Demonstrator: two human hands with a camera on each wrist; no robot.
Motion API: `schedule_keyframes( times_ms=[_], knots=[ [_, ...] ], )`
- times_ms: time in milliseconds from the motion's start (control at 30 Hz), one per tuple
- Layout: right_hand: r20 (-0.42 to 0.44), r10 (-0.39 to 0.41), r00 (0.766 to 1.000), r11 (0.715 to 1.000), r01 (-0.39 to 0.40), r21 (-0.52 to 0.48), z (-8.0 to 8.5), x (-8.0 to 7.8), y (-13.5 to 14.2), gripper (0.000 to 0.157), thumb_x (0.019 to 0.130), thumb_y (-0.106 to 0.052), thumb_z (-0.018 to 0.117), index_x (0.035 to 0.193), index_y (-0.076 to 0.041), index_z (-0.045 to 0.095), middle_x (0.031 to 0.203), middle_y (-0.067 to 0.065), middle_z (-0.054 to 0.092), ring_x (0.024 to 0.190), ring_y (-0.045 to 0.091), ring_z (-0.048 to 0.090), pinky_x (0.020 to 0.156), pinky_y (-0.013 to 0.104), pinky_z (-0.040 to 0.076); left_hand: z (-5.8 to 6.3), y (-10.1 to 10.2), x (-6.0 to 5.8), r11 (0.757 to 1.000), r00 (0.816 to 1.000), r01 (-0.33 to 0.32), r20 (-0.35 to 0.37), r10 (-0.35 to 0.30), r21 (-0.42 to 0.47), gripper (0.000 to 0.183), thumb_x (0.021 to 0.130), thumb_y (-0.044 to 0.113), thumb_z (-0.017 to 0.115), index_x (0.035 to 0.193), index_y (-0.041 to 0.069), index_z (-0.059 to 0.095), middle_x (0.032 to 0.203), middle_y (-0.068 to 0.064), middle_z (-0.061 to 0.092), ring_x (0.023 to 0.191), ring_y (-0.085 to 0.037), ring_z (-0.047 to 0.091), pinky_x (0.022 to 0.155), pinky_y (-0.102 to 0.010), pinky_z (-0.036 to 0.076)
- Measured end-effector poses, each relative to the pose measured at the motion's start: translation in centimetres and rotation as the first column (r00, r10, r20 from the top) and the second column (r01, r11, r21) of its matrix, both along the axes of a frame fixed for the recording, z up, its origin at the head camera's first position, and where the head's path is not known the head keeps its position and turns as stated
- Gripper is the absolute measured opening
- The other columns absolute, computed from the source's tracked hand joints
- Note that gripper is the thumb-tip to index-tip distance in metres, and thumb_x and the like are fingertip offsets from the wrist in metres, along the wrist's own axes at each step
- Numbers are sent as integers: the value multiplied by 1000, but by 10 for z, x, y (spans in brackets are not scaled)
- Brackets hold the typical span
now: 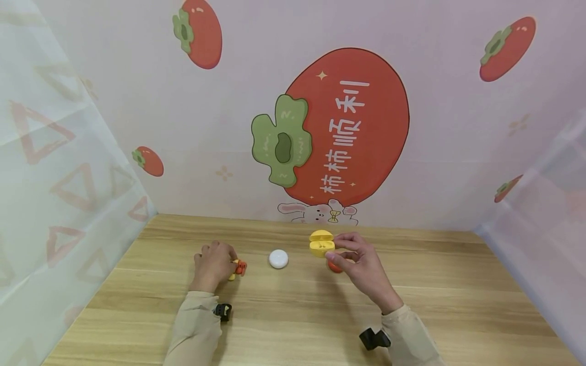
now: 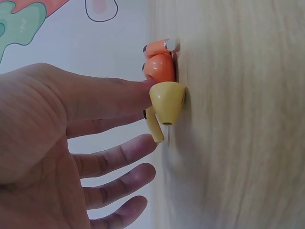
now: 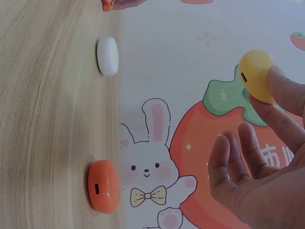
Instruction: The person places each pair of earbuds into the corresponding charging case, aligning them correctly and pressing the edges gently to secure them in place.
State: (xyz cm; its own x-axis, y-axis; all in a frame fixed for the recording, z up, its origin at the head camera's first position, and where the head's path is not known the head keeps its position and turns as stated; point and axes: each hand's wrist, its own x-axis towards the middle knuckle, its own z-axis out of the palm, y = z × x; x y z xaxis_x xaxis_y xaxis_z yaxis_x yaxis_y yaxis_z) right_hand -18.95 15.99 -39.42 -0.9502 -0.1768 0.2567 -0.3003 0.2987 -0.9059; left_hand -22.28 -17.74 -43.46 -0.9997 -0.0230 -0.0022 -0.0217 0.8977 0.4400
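Observation:
At the left of the table, my left hand [image 1: 214, 265] pinches a yellow earbud [image 2: 167, 99] between thumb and index finger, close to the wooden surface. A yellow stem [image 2: 154, 126] shows just below the thumb, and orange earbuds [image 2: 161, 67] lie right beside it. The other three fingers are spread apart. My right hand [image 1: 363, 264] holds a yellow earbud charging case [image 1: 322, 248] up off the table by its side, thumb against fingertip. Its lid stands raised in the head view, with the inner slots facing me; the right wrist view shows its rounded outside and a small dark port.
Between the hands a round white case [image 1: 278, 259] lies on the wooden table [image 1: 293, 315]. An orange case [image 3: 104, 186] sits on the table below the right hand, partly covered by it in the head view. A printed backdrop [image 1: 439, 152] rises behind the table.

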Motion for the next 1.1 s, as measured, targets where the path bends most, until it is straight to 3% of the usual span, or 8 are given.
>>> schedule_keyframes(
  times_ms=[400, 500, 667, 867, 1100],
  knots=[
    [10, 0, 1000, 1000, 0, 10, 0, 0, -1, 30, 92, -16, 77, 117, -1, 74, 121, 14, 58, 102, 32, 65, 80, 26, 57, 11, -2, 2, 999, 1000, -2, -2, 2, 39, 16, 89, 16, 72, 100, 6, 74, 113, -18, 63, 110, -47, 52, 88, -66, 36],
    [12, 1, 1000, 1000, -1, 13, 0, 0, -1, 30, 92, -16, 77, 117, -1, 74, 121, 14, 58, 102, 31, 65, 80, 26, 57, 12, -2, 2, 997, 1000, -6, -30, 8, 75, 15, 90, 18, 72, 101, 8, 75, 117, -16, 66, 108, -44, 55, 88, -64, 38],
    [14, 5, 1000, 1000, -5, 9, 1, 0, -1, 30, 92, -17, 77, 118, -1, 74, 122, 14, 57, 101, 30, 66, 78, 26, 57, 17, 1, 0, 977, 998, 17, -63, -4, 211, 19, 92, 20, 72, 107, 8, 75, 112, -14, 70, 91, -31, 62, 83, -54, 49],
    [-2, 17, 1000, 1000, -17, 1, 0, 1, -1, 29, 92, -16, 77, 116, -1, 75, 120, 14, 58, 103, 32, 64, 80, 27, 57, 26, 3, 2, 943, 993, 66, -114, -30, 326, 21, 95, 17, 70, 111, 3, 73, 116, -15, 68, 115, -39, 58, 92, -57, 47],
    [-3, 15, 1000, 1000, -15, -2, -1, 0, 0, 28, 92, -16, 77, 116, -2, 75, 120, 13, 58, 102, 33, 65, 79, 27, 57, 36, 8, 5, 923, 983, 107, -181, -42, 370, 22, 96, 15, 70, 113, 2, 71, 116, -14, 68, 117, -39, 57, 96, -57, 45]
  ],
)
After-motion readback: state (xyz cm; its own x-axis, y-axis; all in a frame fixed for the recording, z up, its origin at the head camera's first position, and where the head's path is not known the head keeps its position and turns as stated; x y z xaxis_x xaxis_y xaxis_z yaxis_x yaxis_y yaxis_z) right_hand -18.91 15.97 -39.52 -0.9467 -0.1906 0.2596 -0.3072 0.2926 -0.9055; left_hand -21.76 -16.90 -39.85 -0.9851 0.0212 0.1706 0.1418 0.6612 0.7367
